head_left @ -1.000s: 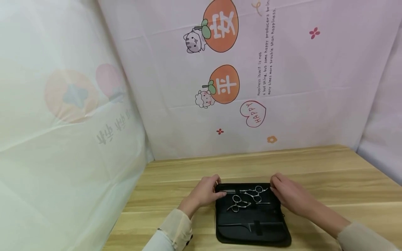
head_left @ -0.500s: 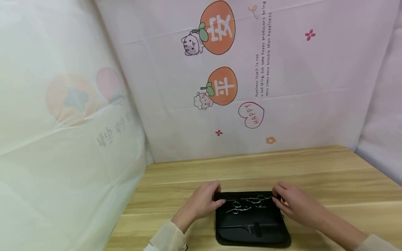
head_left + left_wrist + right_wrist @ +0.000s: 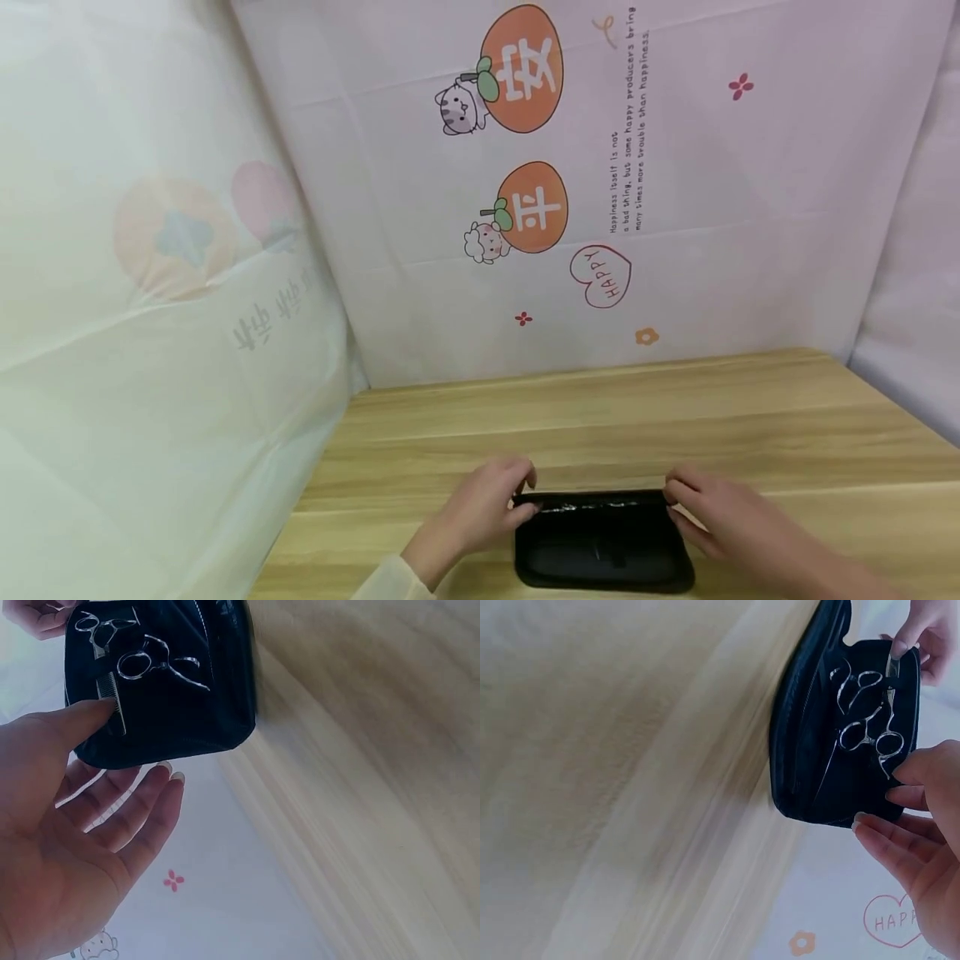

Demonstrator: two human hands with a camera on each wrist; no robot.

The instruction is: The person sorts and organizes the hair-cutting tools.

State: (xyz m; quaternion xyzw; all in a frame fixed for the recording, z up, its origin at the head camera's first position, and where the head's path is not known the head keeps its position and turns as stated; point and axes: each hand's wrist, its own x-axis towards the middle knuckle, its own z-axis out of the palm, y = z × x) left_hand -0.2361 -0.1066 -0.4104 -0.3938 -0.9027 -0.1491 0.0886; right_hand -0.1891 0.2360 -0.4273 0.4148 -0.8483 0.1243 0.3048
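A black zip case lies on the table, its far half tilted up and bent toward the near half. My left hand pinches the raised half's left corner, thumb inside and fingers behind. At the opposite corner my right hand holds the edge between thumb and fingers. Inside the raised half are two silver hairdressing scissors, one pair near the right thumb in the right wrist view. A toothed metal blade lies under the left thumb in the left wrist view. The tail comb in the lower half is barely visible now.
The wood-grain table stretches behind and to both sides of the case. A white printed cloth hangs at the back, with more pale cloth on the left and right.
Both hands have drawn the case's far half up and toward the near half. The scissors, plain to see before, now show only as a thin silver line in the head view.
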